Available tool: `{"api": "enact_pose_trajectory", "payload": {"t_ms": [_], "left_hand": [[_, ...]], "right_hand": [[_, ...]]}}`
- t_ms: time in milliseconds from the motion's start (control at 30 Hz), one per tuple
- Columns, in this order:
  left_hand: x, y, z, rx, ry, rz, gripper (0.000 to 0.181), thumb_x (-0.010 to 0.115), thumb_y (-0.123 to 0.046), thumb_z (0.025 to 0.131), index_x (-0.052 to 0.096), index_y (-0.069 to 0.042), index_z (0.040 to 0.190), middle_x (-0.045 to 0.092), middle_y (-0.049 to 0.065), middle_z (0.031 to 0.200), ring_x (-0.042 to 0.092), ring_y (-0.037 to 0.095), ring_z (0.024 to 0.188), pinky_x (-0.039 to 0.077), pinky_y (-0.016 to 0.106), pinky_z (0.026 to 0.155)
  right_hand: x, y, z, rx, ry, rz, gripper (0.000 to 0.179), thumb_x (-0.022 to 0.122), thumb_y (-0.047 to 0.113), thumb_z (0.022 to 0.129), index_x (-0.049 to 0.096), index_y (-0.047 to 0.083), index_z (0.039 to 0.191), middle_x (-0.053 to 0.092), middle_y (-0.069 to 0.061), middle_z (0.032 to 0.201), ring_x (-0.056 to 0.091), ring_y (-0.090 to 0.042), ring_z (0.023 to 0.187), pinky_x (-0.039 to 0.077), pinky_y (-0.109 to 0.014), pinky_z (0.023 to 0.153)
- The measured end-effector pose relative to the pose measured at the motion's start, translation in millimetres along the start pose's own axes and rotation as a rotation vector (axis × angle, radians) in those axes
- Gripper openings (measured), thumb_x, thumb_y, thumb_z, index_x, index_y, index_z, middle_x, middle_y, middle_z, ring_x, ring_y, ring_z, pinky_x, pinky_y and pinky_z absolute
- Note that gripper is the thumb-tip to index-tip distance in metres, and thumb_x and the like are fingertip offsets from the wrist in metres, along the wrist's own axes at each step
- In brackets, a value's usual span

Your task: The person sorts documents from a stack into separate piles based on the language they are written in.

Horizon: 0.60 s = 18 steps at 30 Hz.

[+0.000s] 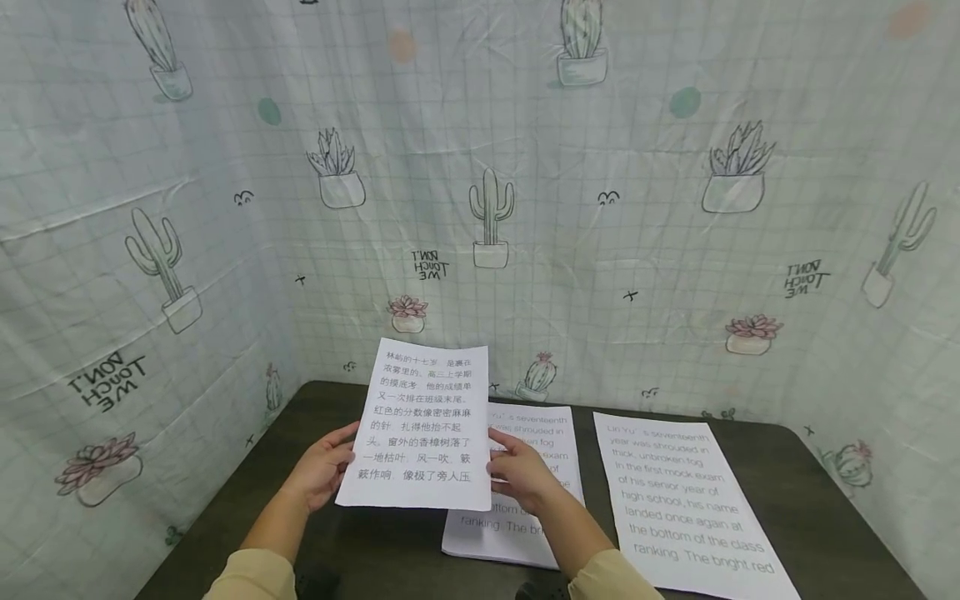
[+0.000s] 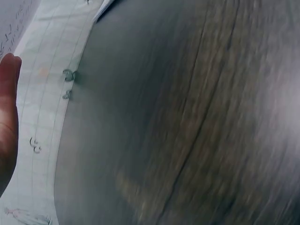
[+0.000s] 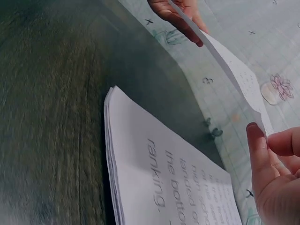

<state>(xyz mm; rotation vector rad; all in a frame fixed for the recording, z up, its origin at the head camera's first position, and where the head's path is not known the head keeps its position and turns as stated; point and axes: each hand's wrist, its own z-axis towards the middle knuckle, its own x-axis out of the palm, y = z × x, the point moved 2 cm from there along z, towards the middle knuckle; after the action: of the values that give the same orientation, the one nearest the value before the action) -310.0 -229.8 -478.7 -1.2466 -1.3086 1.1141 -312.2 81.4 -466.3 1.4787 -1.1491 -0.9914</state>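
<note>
A white sheet of paper (image 1: 420,425) printed with Chinese text is held up above the table, tilted toward me. My left hand (image 1: 324,467) grips its left edge, and my right hand (image 1: 525,471) pinches its right edge between thumb and fingers. In the right wrist view the sheet (image 3: 239,77) is seen nearly edge-on, with the right hand (image 3: 276,173) at one side and the left hand (image 3: 180,18) at the other. Only part of the left hand (image 2: 7,122) shows in the left wrist view. Below and behind the right hand lies a paper stack (image 1: 495,542) with English text, partly covered.
Another English-printed sheet or stack (image 1: 675,500) lies on the right of the dark wooden table (image 1: 375,550). A cactus-patterned cloth (image 1: 420,208) hangs around the table's back and sides.
</note>
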Motion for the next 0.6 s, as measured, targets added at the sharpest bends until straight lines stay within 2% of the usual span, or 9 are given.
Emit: {"api": "enact_pose_trajectory", "payload": {"t_ms": [367, 600], "left_hand": [[-26.5, 1.8, -0.9, -0.057, -0.095, 0.066, 0.052, 0.039, 0.001, 0.098, 0.036, -0.003, 0.15, 0.063, 0.019, 0.131, 0.071, 0.018, 0.089, 0.06, 0.038, 0.074], [-41.4, 7.9, -1.6, -0.074, -0.117, 0.116, 0.051, 0.038, 0.0, 0.099, 0.034, -0.001, 0.15, 0.059, 0.022, 0.135, 0.07, 0.016, 0.087, 0.06, 0.037, 0.073]], "right_hand": [[31, -3, 7.2, 0.023, 0.026, 0.02, 0.066, 0.053, -0.006, 0.088, 0.036, 0.004, 0.15, 0.06, -0.019, 0.121, 0.066, -0.021, 0.091, 0.058, -0.033, 0.075], [51, -13, 14.6, 0.043, 0.001, 0.011, 0.066, 0.054, -0.008, 0.085, 0.038, 0.003, 0.149, 0.061, -0.018, 0.116, 0.064, -0.02, 0.087, 0.058, -0.031, 0.071]]}}
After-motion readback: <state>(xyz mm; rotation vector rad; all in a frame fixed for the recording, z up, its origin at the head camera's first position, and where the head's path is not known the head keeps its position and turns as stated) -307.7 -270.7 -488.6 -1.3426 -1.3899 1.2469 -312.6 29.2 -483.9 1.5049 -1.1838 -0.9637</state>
